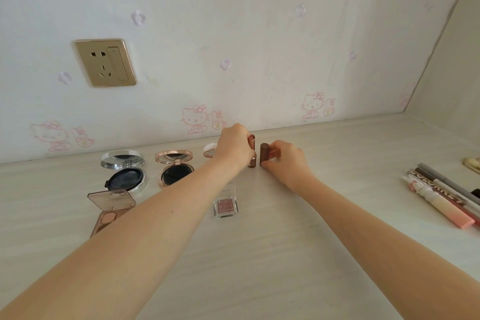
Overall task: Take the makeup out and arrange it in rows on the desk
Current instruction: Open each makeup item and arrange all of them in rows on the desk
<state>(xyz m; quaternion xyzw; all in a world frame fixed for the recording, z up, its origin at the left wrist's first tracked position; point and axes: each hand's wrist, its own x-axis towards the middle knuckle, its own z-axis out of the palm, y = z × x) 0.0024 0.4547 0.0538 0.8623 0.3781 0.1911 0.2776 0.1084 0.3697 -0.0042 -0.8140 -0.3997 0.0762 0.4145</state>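
Your left grip (235, 147) is curled round a rose-gold lipstick (252, 149), upright, base down on the tabletop (259, 254) close to its back edge; your right grip (285, 161) pinches a brown lipstick (264, 154), also upright, just beside the rose-gold one, a thin gap between the tubes; something reddish shows behind the brown tube under your right fingers, maybe a second tube, can't tell. Along the back edge going left: small white round compact (208, 150), half hidden behind your left grip; rose-gold compact (174, 167), open, mirror tilted up; silver compact (124, 169), open too; dark puff in both. Nearer you: brown eyeshadow palette (111, 205), open, partly covered by your left forearm; clear single eyeshadow (225, 206) with pink glitter, lid open, between your forearms. At the right edge, a bunch of pens and tubes (441, 197) lying side by side, slanted. Gold wall socket (105, 62) on the wall above the compacts.
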